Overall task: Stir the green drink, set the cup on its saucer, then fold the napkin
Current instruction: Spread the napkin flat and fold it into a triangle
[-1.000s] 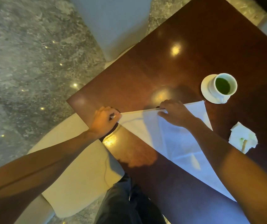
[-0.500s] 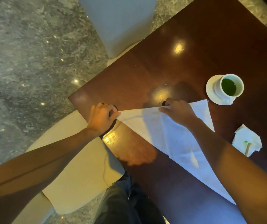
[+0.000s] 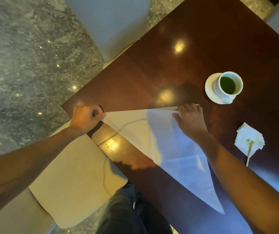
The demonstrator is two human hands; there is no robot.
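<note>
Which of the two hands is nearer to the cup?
Right. The right hand presses the napkin just below-left of the cup; the left hand pinches the napkin's far left tip.

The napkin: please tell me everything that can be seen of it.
The napkin is white cloth, folded into a large triangle, lying flat on the dark wooden table. The left hand pinches its left corner at the table's edge; the right hand presses its top edge. The third corner points toward the person.

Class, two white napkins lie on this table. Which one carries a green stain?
The small crumpled paper napkin at the right, with the stir stick lying on it. The large napkin under both hands is spread flat as a triangle and looks unstained.
</note>
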